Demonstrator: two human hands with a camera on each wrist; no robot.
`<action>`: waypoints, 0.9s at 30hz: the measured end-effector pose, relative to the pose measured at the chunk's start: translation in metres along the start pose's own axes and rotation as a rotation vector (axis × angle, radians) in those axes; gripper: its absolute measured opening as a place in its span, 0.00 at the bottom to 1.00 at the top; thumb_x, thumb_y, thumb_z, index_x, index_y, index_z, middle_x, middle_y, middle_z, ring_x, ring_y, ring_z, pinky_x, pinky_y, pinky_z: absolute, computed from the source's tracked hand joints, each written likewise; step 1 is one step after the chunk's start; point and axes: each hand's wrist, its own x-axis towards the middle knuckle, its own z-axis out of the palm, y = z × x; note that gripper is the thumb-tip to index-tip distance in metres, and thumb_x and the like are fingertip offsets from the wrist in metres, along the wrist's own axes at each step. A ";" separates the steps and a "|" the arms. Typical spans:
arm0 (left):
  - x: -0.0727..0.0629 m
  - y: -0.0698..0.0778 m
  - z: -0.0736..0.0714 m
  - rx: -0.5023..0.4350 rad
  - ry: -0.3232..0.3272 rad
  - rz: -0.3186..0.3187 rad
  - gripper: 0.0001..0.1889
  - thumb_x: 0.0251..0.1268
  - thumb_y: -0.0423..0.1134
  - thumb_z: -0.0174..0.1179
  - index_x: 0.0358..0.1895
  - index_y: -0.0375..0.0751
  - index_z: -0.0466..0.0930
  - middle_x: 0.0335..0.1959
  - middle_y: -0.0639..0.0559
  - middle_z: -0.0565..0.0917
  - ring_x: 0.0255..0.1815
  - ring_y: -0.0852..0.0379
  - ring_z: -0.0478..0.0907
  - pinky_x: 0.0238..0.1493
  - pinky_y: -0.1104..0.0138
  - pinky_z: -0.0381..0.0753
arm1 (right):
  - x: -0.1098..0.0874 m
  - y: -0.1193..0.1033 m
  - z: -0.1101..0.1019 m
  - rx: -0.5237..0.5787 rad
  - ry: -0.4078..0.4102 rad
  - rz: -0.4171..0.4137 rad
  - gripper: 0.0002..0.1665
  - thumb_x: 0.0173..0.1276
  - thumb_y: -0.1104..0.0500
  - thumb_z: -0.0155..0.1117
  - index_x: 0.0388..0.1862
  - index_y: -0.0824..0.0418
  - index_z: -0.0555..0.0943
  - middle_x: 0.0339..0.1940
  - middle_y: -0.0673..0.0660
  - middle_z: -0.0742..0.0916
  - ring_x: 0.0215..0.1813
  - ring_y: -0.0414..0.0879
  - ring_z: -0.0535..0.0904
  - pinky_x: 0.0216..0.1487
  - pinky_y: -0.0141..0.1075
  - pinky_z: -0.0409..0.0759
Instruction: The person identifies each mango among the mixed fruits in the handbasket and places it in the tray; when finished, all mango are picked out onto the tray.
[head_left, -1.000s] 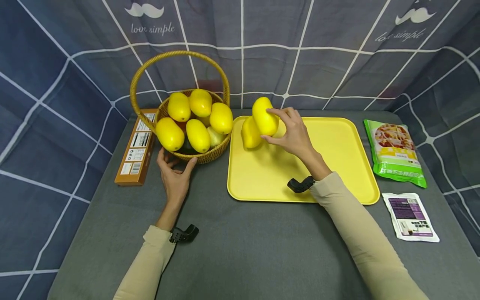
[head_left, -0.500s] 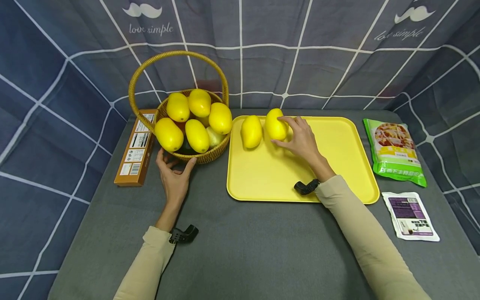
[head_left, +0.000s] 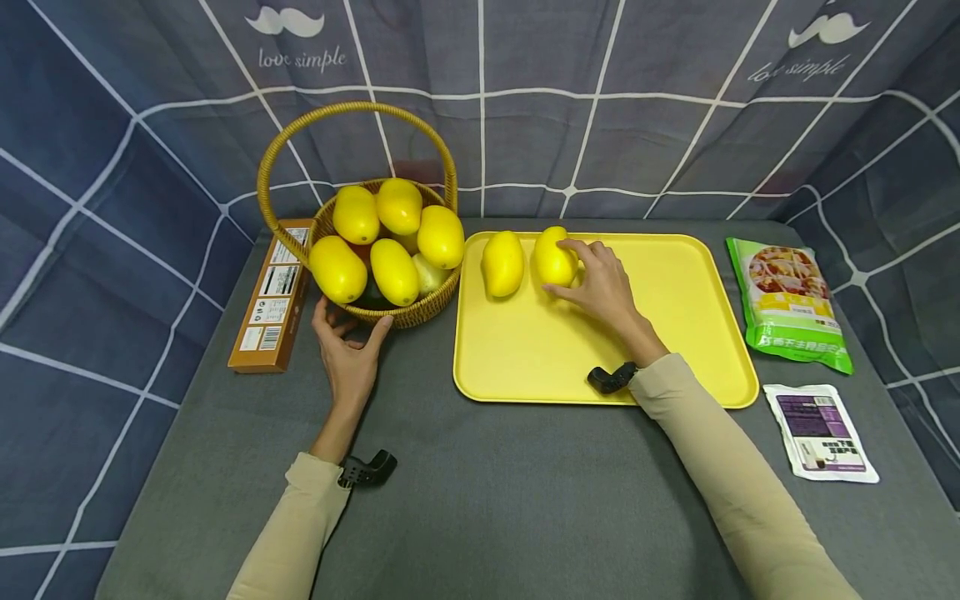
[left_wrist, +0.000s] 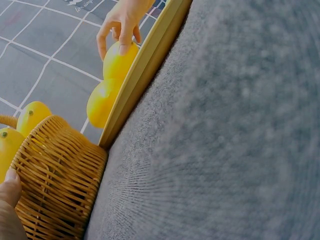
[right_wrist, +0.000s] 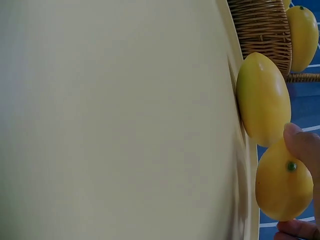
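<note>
My right hand (head_left: pixel 603 283) pinches a yellow mango (head_left: pixel 553 258) between thumb and fingers on the yellow tray (head_left: pixel 540 367). In the right wrist view the mango's green stem spot faces the camera. Just left of it lies another mango (head_left: pixel 503 263), by the tray's back left corner. My left hand (head_left: pixel 348 354) rests against the front of a wicker basket (head_left: pixel 420 313), thumb and fingers spread; the left wrist view shows the thumb (left_wrist: pixel 11 186) on its woven side. Several mangoes (head_left: pixel 395 271) fill the basket. The left fingertips are partly hidden by it.
An orange-brown box (head_left: pixel 272 312) lies left of the basket, whose tall handle (head_left: pixel 360 107) arches above. Right of the tray are a green food bag (head_left: pixel 791 304) and a white and purple pouch (head_left: pixel 821 433). A grid-patterned curtain (head_left: pixel 525 142) hangs behind the table.
My right hand has brought its mango down and to the right, from above the other mango onto the tray beside it. The left hand and basket have stayed put.
</note>
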 end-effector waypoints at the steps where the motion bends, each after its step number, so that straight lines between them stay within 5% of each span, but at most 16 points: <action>1: 0.000 0.000 0.000 0.000 -0.001 -0.001 0.48 0.57 0.49 0.71 0.77 0.60 0.48 0.66 0.45 0.67 0.57 0.50 0.71 0.40 0.72 0.69 | 0.000 0.000 0.000 -0.001 -0.001 0.002 0.45 0.49 0.41 0.80 0.65 0.50 0.73 0.44 0.63 0.78 0.44 0.57 0.71 0.48 0.49 0.68; 27: -0.001 0.001 0.000 -0.024 -0.009 0.008 0.49 0.57 0.45 0.71 0.77 0.55 0.47 0.68 0.43 0.66 0.59 0.46 0.71 0.41 0.68 0.70 | -0.002 0.002 0.003 -0.044 -0.081 0.060 0.49 0.51 0.35 0.76 0.68 0.50 0.69 0.46 0.61 0.79 0.46 0.57 0.72 0.50 0.51 0.69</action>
